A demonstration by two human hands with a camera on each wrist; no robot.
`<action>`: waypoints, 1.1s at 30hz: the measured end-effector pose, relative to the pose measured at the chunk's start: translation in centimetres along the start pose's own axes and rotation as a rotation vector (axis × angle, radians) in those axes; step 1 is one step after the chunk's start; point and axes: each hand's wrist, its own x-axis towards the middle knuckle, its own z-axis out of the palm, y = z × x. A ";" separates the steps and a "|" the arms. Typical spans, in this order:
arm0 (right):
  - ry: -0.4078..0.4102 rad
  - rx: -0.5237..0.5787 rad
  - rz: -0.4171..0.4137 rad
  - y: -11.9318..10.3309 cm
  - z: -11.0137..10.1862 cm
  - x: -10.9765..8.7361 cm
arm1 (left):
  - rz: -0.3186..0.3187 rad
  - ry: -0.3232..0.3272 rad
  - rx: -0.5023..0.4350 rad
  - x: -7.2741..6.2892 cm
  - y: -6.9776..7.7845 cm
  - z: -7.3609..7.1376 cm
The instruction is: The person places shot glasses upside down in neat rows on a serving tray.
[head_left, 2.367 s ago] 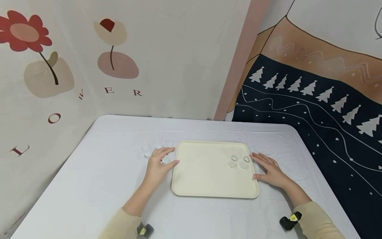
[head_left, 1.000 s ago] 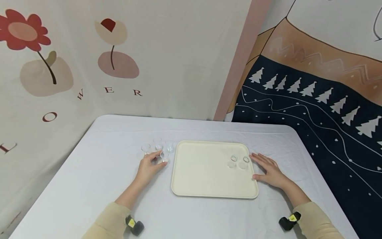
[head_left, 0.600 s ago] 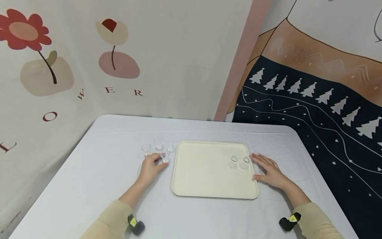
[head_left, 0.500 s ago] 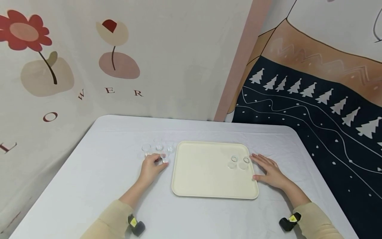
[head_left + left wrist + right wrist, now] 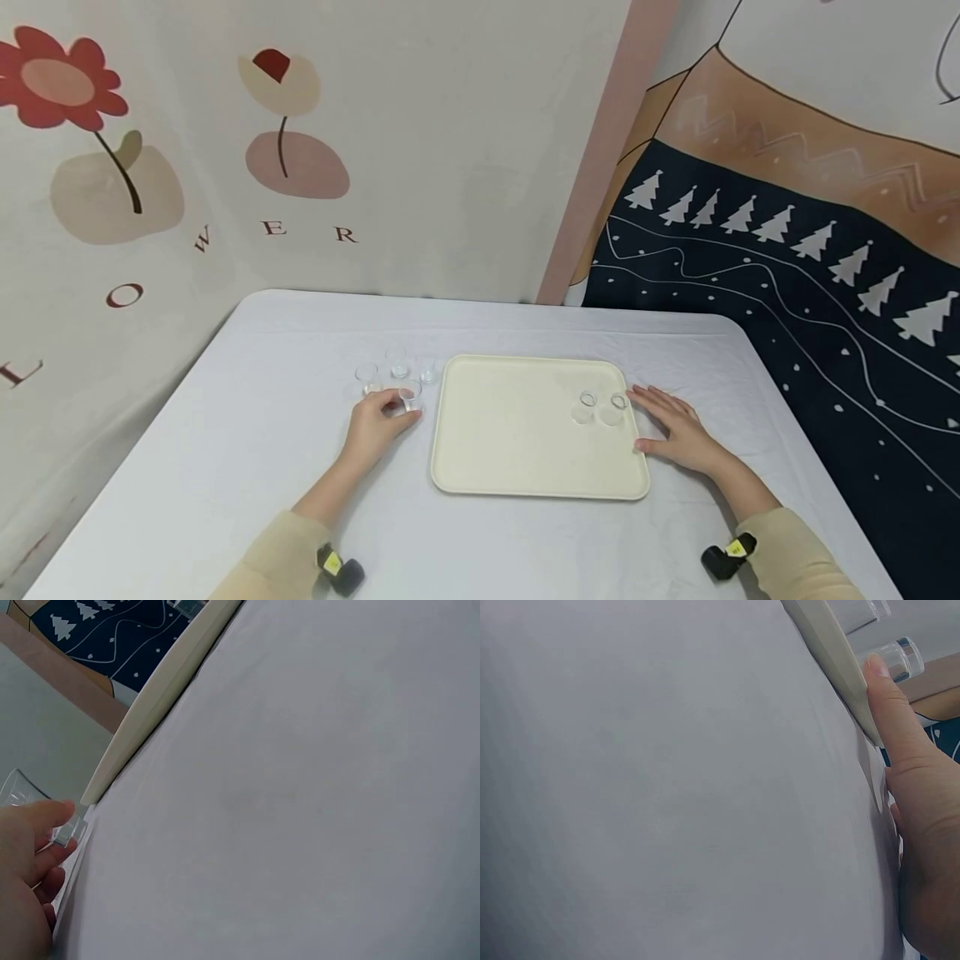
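My left hand (image 5: 375,423) grips a small clear cup (image 5: 410,395) between thumb and fingers, just left of the cream tray (image 5: 517,467). In the left wrist view this cup (image 5: 22,789) stands mouth up, its thick base close to the white cloth. My right hand (image 5: 678,429) lies at the tray's right rim with fingers extended; its thumb (image 5: 889,705) rests at the edge. Near those fingers, two clear cups (image 5: 588,400) (image 5: 613,410) stand upside down on the tray, thick bases upward.
Behind my left hand are three more upright clear cups (image 5: 367,377) (image 5: 398,365) (image 5: 428,372) on the white-clothed table (image 5: 247,433). A wall with printed flowers (image 5: 420,150) borders the table's back and left side; a dark tree-patterned cloth (image 5: 810,333) hangs at the right.
My left hand has moved left from the tray's left edge and taken hold of the nearest cup. In the last half second it barely shifts. My right hand stays put.
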 end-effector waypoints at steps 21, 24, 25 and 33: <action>0.006 -0.003 0.017 -0.3 0.0 -0.1 | 0.134 0.003 -0.077 -0.7 2.6 -0.5; 0.010 -0.006 0.013 -0.3 0.0 -0.1 | 0.192 -0.005 -0.063 -0.7 3.1 -0.5; 0.014 -0.007 0.010 -0.3 0.0 -0.1 | 0.210 -0.008 -0.055 -0.6 3.2 -0.4; 0.020 -0.014 0.000 -0.3 0.0 0.0 | 0.307 -0.031 0.004 -0.4 4.6 -0.2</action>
